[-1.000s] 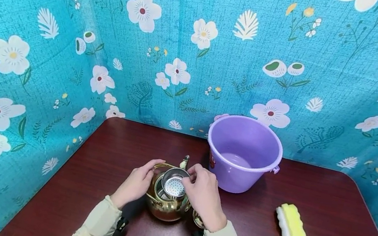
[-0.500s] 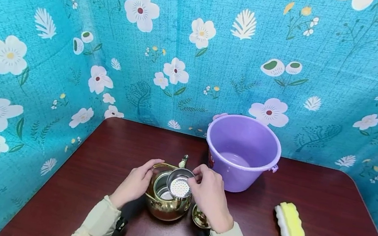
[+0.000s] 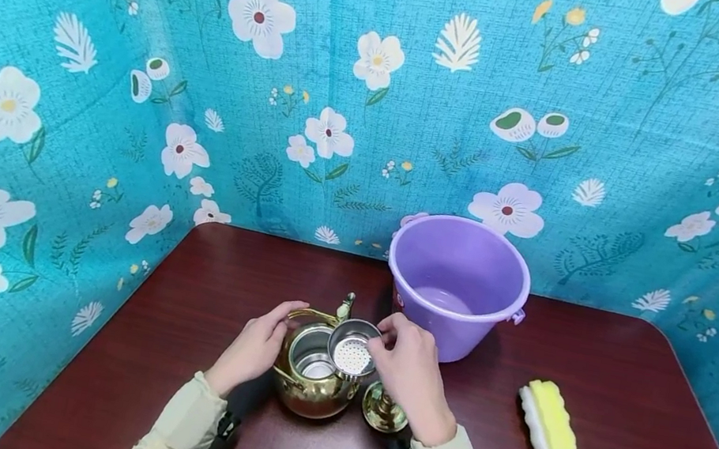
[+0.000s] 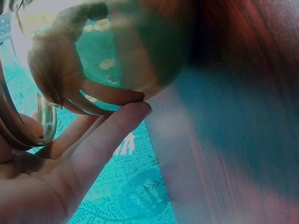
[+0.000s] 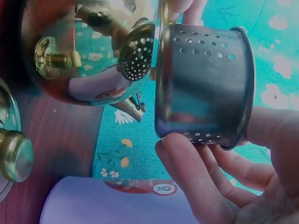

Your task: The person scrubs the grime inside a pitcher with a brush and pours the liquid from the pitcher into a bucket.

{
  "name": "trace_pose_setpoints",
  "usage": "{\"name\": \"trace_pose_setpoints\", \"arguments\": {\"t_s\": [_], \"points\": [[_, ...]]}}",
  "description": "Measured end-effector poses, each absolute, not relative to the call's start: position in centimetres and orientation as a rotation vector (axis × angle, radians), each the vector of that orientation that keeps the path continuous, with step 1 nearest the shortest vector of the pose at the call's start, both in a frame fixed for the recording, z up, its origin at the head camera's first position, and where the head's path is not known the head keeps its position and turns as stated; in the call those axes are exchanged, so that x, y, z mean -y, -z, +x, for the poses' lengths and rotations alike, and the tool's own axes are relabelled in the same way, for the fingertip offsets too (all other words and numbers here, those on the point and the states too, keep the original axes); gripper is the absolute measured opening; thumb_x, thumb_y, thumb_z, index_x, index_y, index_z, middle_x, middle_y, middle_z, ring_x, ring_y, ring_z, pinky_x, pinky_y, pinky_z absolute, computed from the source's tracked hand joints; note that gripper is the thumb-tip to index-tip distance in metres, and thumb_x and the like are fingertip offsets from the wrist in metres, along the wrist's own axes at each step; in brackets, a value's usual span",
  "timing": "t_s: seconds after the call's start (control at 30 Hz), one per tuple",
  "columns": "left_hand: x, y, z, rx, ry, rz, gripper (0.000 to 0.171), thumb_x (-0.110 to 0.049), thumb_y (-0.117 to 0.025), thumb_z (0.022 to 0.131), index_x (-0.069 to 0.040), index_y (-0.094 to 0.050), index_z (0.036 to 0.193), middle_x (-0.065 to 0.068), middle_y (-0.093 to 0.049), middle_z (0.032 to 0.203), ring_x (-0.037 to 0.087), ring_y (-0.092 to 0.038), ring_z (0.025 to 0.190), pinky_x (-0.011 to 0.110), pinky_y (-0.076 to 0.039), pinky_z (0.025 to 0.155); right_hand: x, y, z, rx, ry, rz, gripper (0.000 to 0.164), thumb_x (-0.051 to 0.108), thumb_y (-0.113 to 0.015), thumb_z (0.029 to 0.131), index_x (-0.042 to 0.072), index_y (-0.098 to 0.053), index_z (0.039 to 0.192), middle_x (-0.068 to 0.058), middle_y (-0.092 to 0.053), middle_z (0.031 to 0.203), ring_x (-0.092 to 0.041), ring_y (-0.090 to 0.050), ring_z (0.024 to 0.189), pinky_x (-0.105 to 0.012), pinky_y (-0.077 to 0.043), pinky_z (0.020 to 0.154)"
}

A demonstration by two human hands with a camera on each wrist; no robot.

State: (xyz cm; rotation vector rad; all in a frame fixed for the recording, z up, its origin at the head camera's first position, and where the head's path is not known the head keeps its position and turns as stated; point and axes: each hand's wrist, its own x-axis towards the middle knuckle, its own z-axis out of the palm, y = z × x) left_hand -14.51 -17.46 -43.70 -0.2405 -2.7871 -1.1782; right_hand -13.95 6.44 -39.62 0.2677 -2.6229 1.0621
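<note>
A shiny gold teapot (image 3: 311, 396) stands lidless on the table, its steel-lined mouth facing up and its spout pointing away. My left hand (image 3: 251, 350) holds it from the left side. In the left wrist view, the left fingers (image 4: 107, 128) lie against the teapot's curved body beside its folded handle (image 4: 14, 126). My right hand (image 3: 410, 366) pinches the rim and wall of a steel tea strainer (image 5: 205, 88), perforated at the bottom and side. It is tilted above the teapot's right rim, outside the mouth. The gold lid (image 3: 383, 412) sits on the table under my right hand.
A purple bucket (image 3: 449, 329) stands behind my right hand, near the back edge of the dark red table (image 3: 238, 259). Over on the right lies a yellow-and-white sponge brush (image 3: 551, 427) with a white and pink handle. Blue floral cloth (image 3: 408, 113) hangs behind and to the left.
My right hand has drawn the strainer rightward from over the teapot's mouth to its right rim. More of the teapot's inside and the lid show. My left hand keeps its place on the teapot.
</note>
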Motion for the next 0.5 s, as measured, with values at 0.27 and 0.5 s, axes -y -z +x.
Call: {"name": "trace_pose_setpoints", "arguments": {"t_s": [0.27,0.5], "points": [[17.4,43.9,-14.4,2.785,1.182,-0.233,0.041,-0.002,-0.041,0.097,-0.021,-0.057,0.13,0.007,-0.072,0.103,0.016,-0.066,0.09,0.031,-0.046,0.073,-7.0,39.5,-13.8,2.622,-1.068,0.258,0.012,0.008,-0.063,0.073,0.01,-0.068,0.084,0.004,-0.062,0.068,-0.012,-0.055,0.064,-0.03,-0.046,0.066],[17.5,43.7,-14.5,2.788,1.197,-0.235,0.041,-0.002,-0.041,0.098,-0.023,-0.057,0.13,0.009,-0.072,0.105,0.018,-0.067,0.094,0.031,-0.046,0.071,-7.8,39.3,-13.7,2.605,-1.048,0.266,0.011,0.008,-0.063,0.072,0.01,-0.068,0.082,0.004,-0.062,0.068,-0.011,-0.055,0.063,-0.029,-0.046,0.065]]}}
